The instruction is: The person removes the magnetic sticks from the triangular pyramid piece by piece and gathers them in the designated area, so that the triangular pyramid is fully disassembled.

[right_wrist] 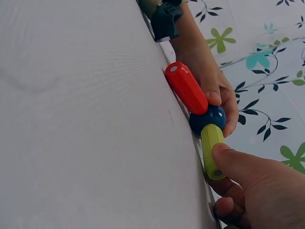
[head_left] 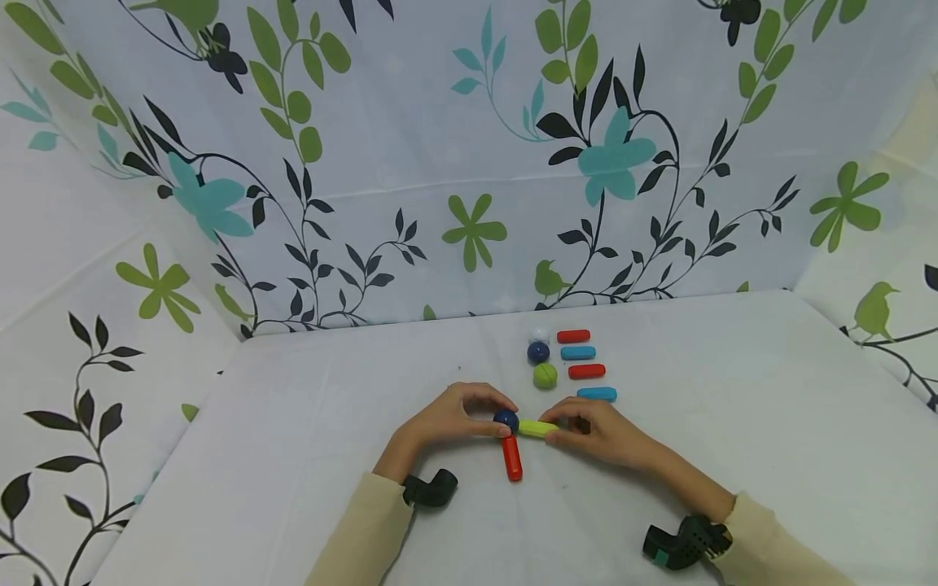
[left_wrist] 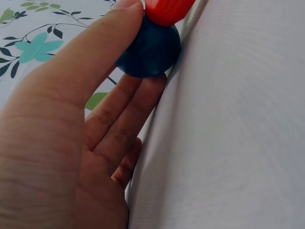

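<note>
My left hand [head_left: 463,413] pinches a dark blue ball [head_left: 506,419] between thumb and fingers, low over the white table. A red rod [head_left: 512,460] is joined to the ball and points toward the near edge. From the ball's right side extends a yellow-green rod [head_left: 537,428], its other end pinched by my right hand [head_left: 604,431]. In the right wrist view the yellow-green rod [right_wrist: 212,152] meets the ball [right_wrist: 209,119], and a grey disc shows in the red rod's [right_wrist: 187,88] free end. The left wrist view shows the ball [left_wrist: 151,50] between thumb and fingers.
Behind my hands, a white ball [head_left: 540,334], another dark blue ball [head_left: 538,352] and a green ball [head_left: 545,375] form a column. Red rods [head_left: 587,371] and blue rods [head_left: 578,352] lie to their right. A patterned cloth [head_left: 396,163] hangs behind the table [head_left: 330,505].
</note>
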